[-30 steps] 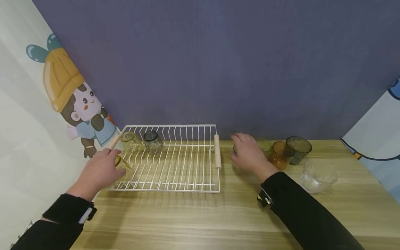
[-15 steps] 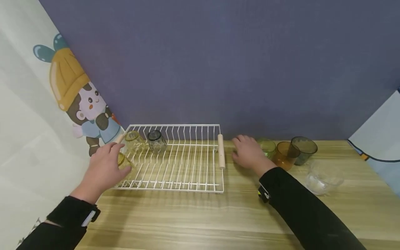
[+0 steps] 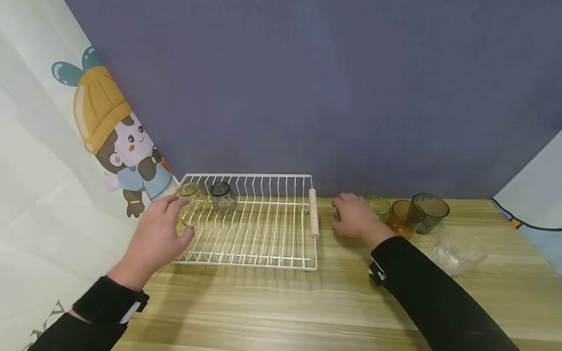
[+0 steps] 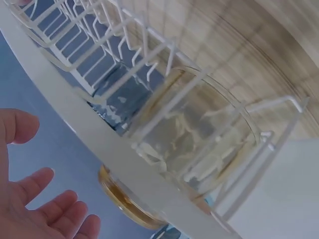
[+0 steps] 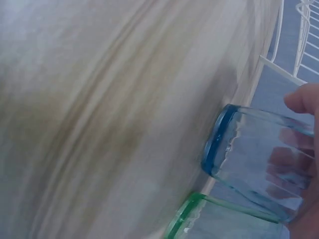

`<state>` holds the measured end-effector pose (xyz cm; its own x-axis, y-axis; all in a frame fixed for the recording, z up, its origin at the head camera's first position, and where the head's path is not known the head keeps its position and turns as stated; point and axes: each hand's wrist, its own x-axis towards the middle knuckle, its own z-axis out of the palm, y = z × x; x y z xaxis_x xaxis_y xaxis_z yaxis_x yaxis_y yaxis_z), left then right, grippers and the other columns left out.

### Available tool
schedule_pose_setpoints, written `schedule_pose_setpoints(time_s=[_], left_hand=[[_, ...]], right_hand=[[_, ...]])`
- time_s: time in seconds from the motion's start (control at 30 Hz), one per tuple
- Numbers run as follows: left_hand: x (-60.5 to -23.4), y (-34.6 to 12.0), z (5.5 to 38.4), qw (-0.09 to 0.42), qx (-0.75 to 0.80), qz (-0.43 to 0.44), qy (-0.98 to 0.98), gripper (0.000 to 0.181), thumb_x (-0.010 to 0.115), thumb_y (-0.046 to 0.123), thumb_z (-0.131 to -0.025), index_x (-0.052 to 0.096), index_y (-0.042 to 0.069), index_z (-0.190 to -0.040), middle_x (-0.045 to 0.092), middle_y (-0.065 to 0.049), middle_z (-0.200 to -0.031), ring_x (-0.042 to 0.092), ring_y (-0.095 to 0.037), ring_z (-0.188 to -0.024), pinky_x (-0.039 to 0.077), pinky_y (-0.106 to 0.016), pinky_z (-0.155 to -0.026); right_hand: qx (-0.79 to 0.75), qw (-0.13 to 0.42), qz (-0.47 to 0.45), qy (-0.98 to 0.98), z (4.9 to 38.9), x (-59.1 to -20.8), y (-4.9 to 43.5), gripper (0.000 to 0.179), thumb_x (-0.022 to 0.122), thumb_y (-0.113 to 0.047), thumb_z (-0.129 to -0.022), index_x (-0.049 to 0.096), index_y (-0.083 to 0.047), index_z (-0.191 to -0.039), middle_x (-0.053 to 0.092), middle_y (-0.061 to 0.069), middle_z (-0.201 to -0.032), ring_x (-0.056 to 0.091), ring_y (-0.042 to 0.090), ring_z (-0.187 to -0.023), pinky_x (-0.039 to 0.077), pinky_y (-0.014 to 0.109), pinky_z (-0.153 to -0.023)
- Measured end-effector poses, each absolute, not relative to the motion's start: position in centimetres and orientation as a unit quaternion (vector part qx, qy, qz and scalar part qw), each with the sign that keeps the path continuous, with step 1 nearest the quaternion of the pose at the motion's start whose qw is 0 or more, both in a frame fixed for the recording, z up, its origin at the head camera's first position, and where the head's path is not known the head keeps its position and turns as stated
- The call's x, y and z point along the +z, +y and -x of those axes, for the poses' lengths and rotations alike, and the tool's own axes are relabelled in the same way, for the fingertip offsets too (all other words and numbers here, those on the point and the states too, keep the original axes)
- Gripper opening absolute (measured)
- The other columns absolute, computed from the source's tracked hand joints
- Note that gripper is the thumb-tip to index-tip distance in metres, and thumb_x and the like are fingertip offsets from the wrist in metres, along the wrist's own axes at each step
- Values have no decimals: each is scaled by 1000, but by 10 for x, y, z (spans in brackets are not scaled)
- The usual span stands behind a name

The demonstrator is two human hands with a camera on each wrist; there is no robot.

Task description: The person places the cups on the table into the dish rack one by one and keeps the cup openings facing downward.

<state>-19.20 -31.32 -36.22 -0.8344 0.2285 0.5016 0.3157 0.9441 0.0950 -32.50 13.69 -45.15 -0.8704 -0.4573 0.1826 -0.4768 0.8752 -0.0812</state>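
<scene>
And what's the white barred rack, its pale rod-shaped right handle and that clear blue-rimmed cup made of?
White barred rack: probably smooth, coated metal wire; its thin bars are evenly white.
Pale rod-shaped handle: likely matte wood, from its light tan colour and dull surface.
Clear blue-rimmed cup: seems smooth glass, being see-through with a shiny rim; plastic is possible.

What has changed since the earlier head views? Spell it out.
The left hand has risen away from the front yellow glass; the right hand has closed in slightly around the blue-rimmed glass, grip unclear. The white rack and other glasses stayed put, though the view shifted.
</scene>
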Motion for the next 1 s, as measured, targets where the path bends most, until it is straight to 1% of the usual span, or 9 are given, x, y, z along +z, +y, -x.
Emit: schedule_pose_setpoints(time_s=[0.13,0.23,0.37,0.47,0.63,0.83,1.0], left_hand=[[-364,-305,191,240,-101,148,-954,53,67,19,-81,54,-2,-127,49,-24,-131,42,-44,-122,36,-61,-99],[-366,-296,191,233,-108,157,-953,51,66,19,-81,55,0,-127,49,-21,-131,42,-42,-122,36,-59,-100],[-368,-281,188,235,-108,174,-950,50,65,20,-82,56,1,-127,50,-20,-132,43,-41,-122,37,-58,-100],[-368,-268,185,226,-122,183,-949,48,65,23,-84,56,1,-126,52,-17,-128,45,-38,-121,39,-56,-99],[-373,-245,183,208,-185,185,-943,47,66,25,-86,55,5,-127,54,-11,-126,47,-31,-120,41,-51,-101],[-378,-217,176,206,-257,188,-925,50,69,26,-87,53,9,-131,53,-7,-131,48,-26,-123,41,-50,-104],[-373,-194,173,208,-293,204,-910,51,69,25,-86,53,12,-133,51,-4,-134,46,-21,-126,40,-48,-106]], right_hand=[[64,79,-246,-964,325,-453,140,35,60,-28,-91,61,-5,-118,58,14,-115,54,35,-108,45,56,-93],[66,87,-252,-962,324,-454,141,31,58,-24,-91,62,-5,-115,60,14,-111,55,35,-104,47,54,-90],[63,95,-256,-960,323,-457,142,31,58,-28,-92,63,-6,-113,61,12,-108,56,33,-101,48,52,-87],[59,101,-260,-958,322,-458,141,32,59,-31,-92,64,-6,-112,61,11,-107,57,32,-99,49,51,-86],[55,118,-266,-955,319,-457,139,32,60,-33,-93,65,-7,-110,62,10,-105,57,29,-97,49,49,-88],[83,138,-270,-949,307,-451,135,31,61,-34,-91,65,-7,-106,62,8,-100,57,28,-94,49,48,-87],[116,155,-266,-945,300,-447,135,31,62,-34,-91,65,-7,-107,63,6,-101,57,27,-97,48,47,-91]])
